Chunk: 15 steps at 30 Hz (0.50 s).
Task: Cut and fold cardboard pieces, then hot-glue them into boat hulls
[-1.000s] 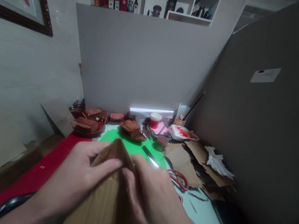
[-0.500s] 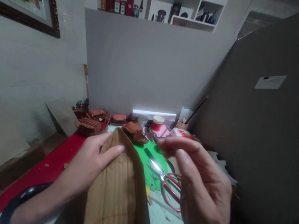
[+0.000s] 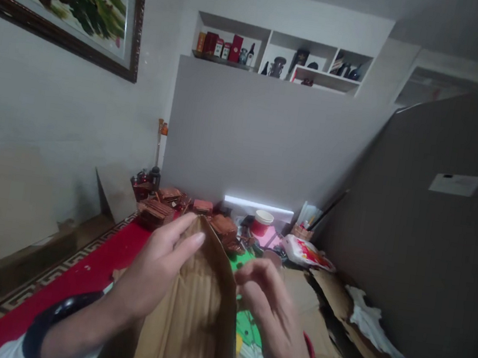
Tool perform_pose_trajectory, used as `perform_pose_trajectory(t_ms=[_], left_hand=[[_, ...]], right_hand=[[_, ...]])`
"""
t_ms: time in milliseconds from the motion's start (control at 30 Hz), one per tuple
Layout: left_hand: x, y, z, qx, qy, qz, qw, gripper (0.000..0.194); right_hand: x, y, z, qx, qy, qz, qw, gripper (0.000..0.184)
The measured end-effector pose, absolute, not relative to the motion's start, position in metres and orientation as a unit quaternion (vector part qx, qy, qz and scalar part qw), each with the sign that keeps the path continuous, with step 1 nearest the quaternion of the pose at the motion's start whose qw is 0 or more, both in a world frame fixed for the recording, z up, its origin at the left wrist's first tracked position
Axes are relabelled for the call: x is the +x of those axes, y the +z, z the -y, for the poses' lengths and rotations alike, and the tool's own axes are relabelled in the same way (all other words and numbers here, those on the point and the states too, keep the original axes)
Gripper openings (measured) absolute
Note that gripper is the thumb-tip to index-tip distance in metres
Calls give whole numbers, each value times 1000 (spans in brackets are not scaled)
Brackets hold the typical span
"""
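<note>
A long cardboard form (image 3: 189,326), ribbed inside and narrowing to a point like a boat's bow, stands in front of me. Near that point my left hand (image 3: 164,266) grips its left wall, thumb inside. My right hand (image 3: 268,307) is beside the right wall with thumb and index finger curled into a pinch. Whether its fingertips touch the wall or hold something small, I cannot make out. Behind this hand a bit of red scissors handle (image 3: 309,348) shows; the rest of the scissors is hidden. A green sheet (image 3: 250,327) lies under there.
Brown ridged model pieces (image 3: 156,212) sit at the back left. A paper cup (image 3: 262,222), a pen holder (image 3: 303,230) and a red-stained white package (image 3: 306,252) stand behind. Torn cardboard (image 3: 333,299) lies right. Grey panels (image 3: 262,141) enclose the back and right.
My right hand has moved left and come close to the cardboard's right wall, covering most of the scissors. My left hand keeps its hold near the tip. The view has shifted.
</note>
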<state>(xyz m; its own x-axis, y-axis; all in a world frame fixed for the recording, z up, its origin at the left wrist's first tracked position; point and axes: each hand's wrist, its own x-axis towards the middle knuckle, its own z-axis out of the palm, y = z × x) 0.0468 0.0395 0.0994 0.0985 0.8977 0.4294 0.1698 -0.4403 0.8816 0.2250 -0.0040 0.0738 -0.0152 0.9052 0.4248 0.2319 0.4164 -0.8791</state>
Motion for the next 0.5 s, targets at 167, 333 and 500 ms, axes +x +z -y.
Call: perform_pose_trajectory(t_ms=[167, 333, 500], left_hand=[[47, 101, -29, 699, 503, -386, 332, 26], [41, 103, -27, 751, 481, -400, 210, 34], [40, 98, -25, 755, 503, -396, 140, 31]], right_hand=[[212, 60, 17, -490, 261, 683, 475, 40], [213, 57, 21, -521, 171, 715, 433, 28], [209, 55, 24, -503, 113, 738, 436, 23]])
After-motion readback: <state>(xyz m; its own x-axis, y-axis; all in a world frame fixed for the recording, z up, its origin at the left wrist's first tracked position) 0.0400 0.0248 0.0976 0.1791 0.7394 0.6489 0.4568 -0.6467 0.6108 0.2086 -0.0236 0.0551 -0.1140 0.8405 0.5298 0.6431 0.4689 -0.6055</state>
